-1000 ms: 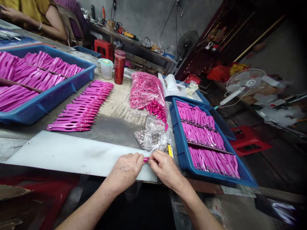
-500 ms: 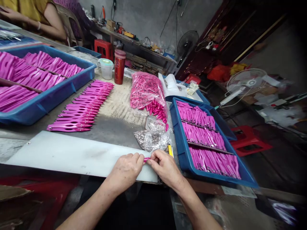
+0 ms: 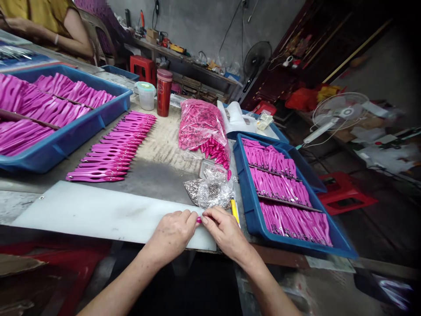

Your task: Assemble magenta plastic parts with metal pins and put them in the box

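Observation:
My left hand [image 3: 174, 231] is closed in a pinch around a small glossy pink plastic piece [image 3: 199, 220], of which only a short bit shows. From the other side, my right hand [image 3: 225, 230] pinches at the tip of that piece, its thumb and forefinger pressed together. Whether a smaller part sits between the right fingertips is hidden. Both hands are over the right end of a white board [image 3: 108, 213]. Just beyond them lie a crumpled clear bag [image 3: 213, 193] and a heap of small metal parts [image 3: 192, 189].
Left of centre lies a row of pink slotted handles [image 3: 112, 149]. Blue trays of similar pieces stand at left [image 3: 113, 109] and right [image 3: 342, 245]. A bag of pink tips [image 3: 202, 123], a red flask [image 3: 163, 94], a lidded tub [image 3: 146, 96] and a yellow-handled tool [image 3: 234, 210] share the table.
My right fingertips have come slightly left, closer to the left hand, so less of the pink piece shows. The left hand is nearly still. The view has shifted a little.

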Demonstrator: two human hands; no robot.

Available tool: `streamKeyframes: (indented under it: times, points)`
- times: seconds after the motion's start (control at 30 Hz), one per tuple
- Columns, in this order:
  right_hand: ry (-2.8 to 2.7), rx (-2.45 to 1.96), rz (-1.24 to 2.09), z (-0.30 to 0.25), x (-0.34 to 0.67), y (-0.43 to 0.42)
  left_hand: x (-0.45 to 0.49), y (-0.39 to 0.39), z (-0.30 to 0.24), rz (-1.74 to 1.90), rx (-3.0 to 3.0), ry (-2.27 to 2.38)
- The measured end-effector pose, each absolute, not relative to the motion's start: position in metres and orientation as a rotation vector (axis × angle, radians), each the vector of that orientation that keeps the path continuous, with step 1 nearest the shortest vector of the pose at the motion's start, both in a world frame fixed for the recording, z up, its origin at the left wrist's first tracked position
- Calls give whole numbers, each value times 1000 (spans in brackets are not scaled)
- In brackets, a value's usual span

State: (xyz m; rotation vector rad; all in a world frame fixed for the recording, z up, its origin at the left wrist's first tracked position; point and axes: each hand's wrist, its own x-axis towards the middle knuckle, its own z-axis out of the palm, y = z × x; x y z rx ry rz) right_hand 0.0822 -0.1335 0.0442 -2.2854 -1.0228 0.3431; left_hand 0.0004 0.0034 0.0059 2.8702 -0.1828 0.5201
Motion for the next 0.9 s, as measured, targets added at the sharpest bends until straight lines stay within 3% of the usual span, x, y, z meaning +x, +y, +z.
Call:
streamKeyframes:
  times: [0.5,0.9]
  points:
    - [-976,-2224,440,27,82,-134,-5,-1,9,480,2907,-136]
    - [-1068,-2151,311,2,85,-136,-7,-4,9,556,2982,-93]
